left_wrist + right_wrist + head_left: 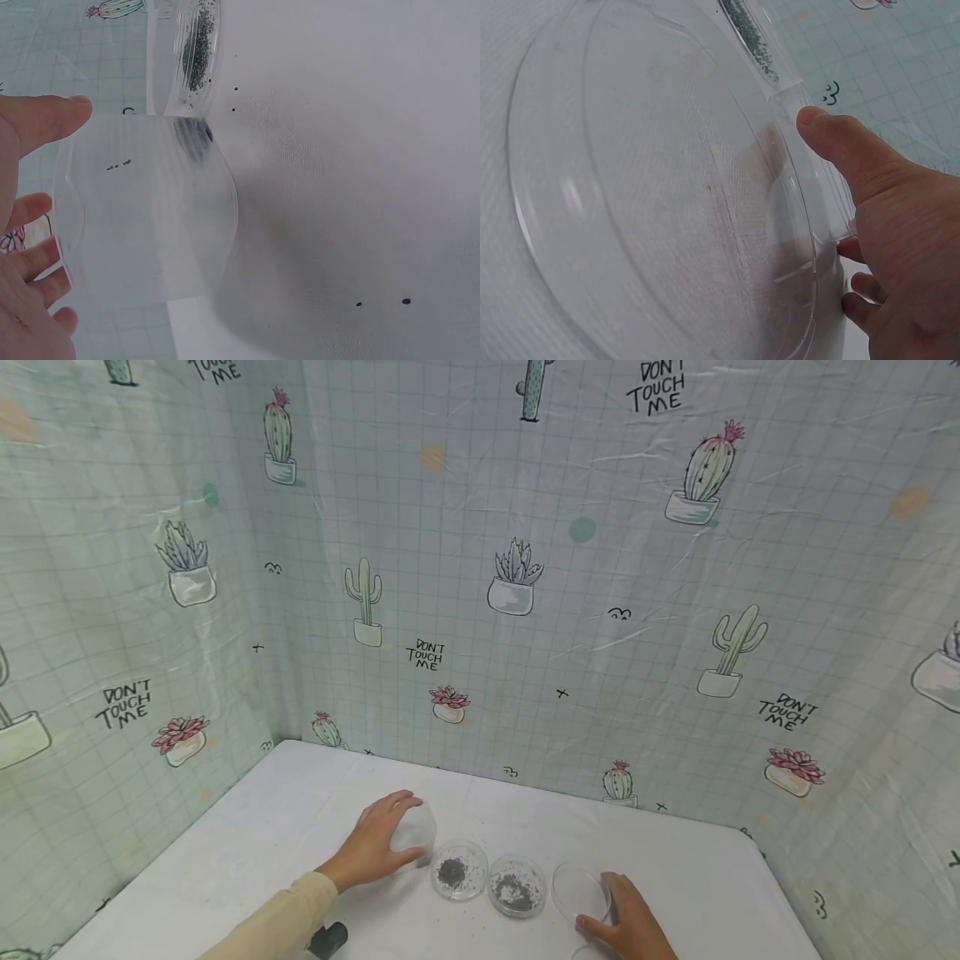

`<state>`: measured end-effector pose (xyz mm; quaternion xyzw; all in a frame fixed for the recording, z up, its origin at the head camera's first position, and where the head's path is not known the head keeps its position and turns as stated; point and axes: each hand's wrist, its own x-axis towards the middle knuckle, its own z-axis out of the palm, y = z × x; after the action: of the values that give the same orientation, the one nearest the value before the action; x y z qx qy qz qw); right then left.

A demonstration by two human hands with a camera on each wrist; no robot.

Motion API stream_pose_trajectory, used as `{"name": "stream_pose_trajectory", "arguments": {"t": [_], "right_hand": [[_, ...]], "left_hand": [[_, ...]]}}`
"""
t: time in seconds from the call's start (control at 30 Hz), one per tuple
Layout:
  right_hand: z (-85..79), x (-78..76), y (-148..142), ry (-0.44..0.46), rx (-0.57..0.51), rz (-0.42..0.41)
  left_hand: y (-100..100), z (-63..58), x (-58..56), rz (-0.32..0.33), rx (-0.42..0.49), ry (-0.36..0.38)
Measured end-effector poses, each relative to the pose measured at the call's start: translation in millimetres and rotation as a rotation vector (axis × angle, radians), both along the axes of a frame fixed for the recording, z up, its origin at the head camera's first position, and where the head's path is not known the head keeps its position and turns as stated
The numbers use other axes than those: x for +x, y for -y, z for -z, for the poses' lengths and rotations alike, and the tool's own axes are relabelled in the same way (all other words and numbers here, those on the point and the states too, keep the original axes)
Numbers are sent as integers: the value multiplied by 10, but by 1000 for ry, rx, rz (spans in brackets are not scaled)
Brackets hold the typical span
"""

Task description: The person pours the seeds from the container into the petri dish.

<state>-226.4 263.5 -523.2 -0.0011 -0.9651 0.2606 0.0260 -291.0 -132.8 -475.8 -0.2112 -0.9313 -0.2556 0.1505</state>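
Observation:
My left hand [378, 845] grips a translucent plastic container [417, 828], thumb on the near side and fingers around the far side. In the left wrist view a dark patch shows at one edge of this container [150, 217], along with a few black specks. To its right, one clear petri dish [470, 883] holds a heap of dark grains, and a second petri dish [517, 887] holds dark grains spread wider. My right hand [633, 920] holds a third clear petri dish [573, 892] by its right side, between thumb and fingers; no grains show in it.
Another clear round dish [630, 187] fills the front of the right wrist view. A black object [327, 941] is beside the left sleeve [288, 914]. Scattered dark grains [406, 301] lie on the white table [330, 793]. Cactus-printed curtains [480, 510] enclose the table.

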Motion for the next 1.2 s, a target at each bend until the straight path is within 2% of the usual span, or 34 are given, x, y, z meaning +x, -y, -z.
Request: {"name": "stream_pose_trajectory", "arguments": {"t": [0.3,0.57,1.2], "right_hand": [[13,-1,-8,4,-5,3],[16,-9,-4,31,0,13],[5,-4,-11,39,-1,9]], "left_hand": [[51,54,-27,-23,28,53],[92,126,-67,-38,33,68],[126,263,-78,-101,144,179]]}}
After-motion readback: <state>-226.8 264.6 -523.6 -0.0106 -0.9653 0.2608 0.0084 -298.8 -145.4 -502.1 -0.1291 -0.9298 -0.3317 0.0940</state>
